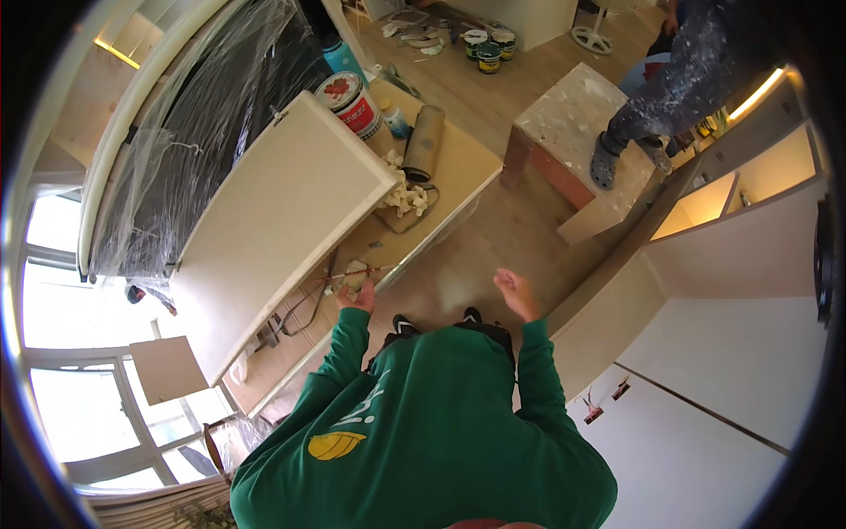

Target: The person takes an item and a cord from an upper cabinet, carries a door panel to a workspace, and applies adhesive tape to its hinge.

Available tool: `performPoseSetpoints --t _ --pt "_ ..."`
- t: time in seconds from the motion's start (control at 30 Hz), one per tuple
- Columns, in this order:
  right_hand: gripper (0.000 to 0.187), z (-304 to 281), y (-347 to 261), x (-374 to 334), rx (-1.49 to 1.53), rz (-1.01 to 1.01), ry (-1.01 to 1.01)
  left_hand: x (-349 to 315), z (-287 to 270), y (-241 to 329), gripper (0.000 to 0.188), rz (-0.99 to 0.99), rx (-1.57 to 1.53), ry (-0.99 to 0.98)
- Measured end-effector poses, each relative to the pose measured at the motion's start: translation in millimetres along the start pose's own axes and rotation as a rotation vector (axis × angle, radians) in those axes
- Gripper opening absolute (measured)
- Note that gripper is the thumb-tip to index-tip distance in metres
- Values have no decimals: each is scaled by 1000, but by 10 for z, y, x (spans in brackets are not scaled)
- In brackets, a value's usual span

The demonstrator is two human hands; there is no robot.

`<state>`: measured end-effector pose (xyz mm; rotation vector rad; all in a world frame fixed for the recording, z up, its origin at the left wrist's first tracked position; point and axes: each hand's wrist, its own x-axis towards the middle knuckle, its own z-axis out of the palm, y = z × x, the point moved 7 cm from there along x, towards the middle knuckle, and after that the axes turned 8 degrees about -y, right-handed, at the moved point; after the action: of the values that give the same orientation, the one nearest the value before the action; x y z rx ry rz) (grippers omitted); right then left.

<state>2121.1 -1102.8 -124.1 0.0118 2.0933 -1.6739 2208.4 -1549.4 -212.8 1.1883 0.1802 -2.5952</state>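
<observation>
My left hand (357,301) is held palm up with its fingers apart, beside the edge of a low wooden bench top (467,167). Close beyond its fingertips a thin reddish stick (374,269) lies across the bench next to a small pale lump of material (351,280). My right hand (518,294) is raised over the floor to the right, its fingers curled in. I see nothing in either hand. Both arms are in green sleeves, bent at the elbows.
A large white panel (282,212) stands along the left. On the bench are a paint can (351,104), a dark roll (425,143) and crumpled paper (405,196). A person's clog (603,163) rests on a spattered platform (573,110). Shelves (705,207) line the right.
</observation>
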Motion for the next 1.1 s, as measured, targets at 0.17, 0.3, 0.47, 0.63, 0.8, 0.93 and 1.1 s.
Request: performPoseSetpoints --t 0.17,0.3,0.47,0.63,0.8,0.93,1.1 --pt "46 79 376 -1 -55 -16 -48 174 197 338 62 -29 209 -440" --pt "46 -45 418 -107 103 80 -28 15 -6 86 61 98 324 129" --pt "45 -24 452 -146 41 90 -65 -566 -205 209 48 81 450 72" --pt "44 191 343 -116 31 139 -109 -764 -822 1092 36 255 588 146" --pt "44 548 149 -192 -39 107 -120 -866 -1470 2748 23 490 525 0" --pt "44 911 102 -362 -113 68 -88 -1268 -1509 3855 25 1155 1257 534" --pt "42 1535 93 -708 -103 58 58 -1191 -1023 4132 67 1241 1752 634"
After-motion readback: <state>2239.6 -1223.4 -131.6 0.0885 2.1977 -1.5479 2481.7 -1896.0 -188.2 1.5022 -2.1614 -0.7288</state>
